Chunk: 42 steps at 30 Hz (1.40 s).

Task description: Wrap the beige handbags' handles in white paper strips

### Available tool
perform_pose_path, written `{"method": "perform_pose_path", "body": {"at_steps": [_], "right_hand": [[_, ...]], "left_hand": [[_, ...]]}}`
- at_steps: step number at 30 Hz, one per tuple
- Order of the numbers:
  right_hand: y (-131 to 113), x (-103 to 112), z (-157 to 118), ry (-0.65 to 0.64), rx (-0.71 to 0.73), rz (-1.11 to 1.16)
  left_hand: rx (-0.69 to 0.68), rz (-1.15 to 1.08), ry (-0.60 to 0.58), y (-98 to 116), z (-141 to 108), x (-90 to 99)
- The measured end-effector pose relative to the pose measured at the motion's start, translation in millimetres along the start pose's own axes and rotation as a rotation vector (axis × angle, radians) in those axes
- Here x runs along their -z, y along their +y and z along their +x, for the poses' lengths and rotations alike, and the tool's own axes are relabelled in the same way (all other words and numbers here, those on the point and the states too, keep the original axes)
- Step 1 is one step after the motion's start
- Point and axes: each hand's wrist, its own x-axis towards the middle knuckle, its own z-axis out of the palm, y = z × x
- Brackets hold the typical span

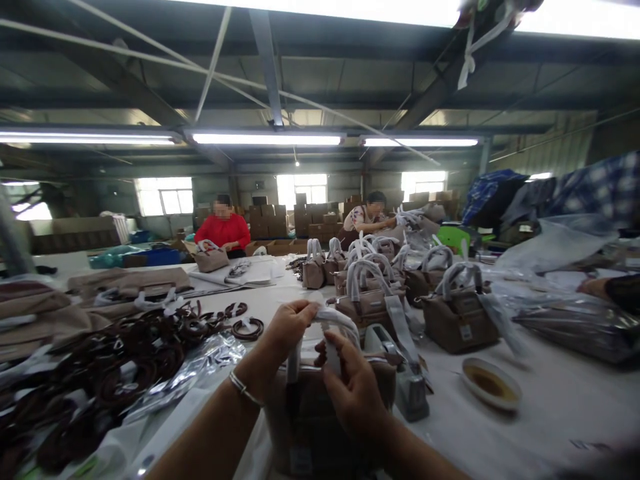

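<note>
A taupe handbag (325, 427) stands upright right in front of me, its arched handles (343, 319) wrapped in white material. At the top left of the arch, my left hand (290, 328) is closed on the wrapped handle. My right hand (353, 380) is lower, with its fingers curled in a pinch beside a whitish strip (333, 353) under the handle. Its fingers partly hide what they hold. Just behind the bag to the right is a grey device (413, 393), possibly a tape dispenser.
Several wrapped-handle handbags (365, 300) stand beyond, another (460, 317) to the right. A shallow dish (491, 383) holds something brown. Brown coiled straps (140, 360) pile up at left. Plastic-covered goods (575, 327) lie at right, near another person's sleeve. Two co-workers (223, 227) face the far side.
</note>
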Motion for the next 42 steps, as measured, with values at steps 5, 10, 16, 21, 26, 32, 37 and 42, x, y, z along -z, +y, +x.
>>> {"method": "perform_pose_path", "body": {"at_steps": [5,10,16,21,26,32,37,42], "right_hand": [[-15,24,25,-0.187,0.310,-0.242],[-36,29,56,-0.181,0.330,-0.261],[-49,21,71,-0.092,0.030,-0.176],[-44,14,83,-0.073,-0.305,-0.048],[-46,15,92,-0.155,-0.382,-0.008],[-39,12,96,-0.114,-0.330,-0.035],[-31,11,98,-0.027,-0.114,-0.247],[-40,19,100,-0.094,0.026,-0.468]], "left_hand": [[0.006,-0.098,-0.081,6,-5,-3.1],[-0.088,-0.015,-0.020,9,-7,-4.0],[-0.150,-0.021,-0.017,5,-7,-5.8],[-0.144,-0.062,-0.042,8,-10,-7.3],[-0.161,-0.098,-0.067,5,-11,-6.0],[-0.195,-0.061,-0.059,3,-12,-4.7],[-0.214,-0.027,-0.067,8,-17,-5.0],[-0.219,-0.031,-0.031,8,-20,-4.3]]}}
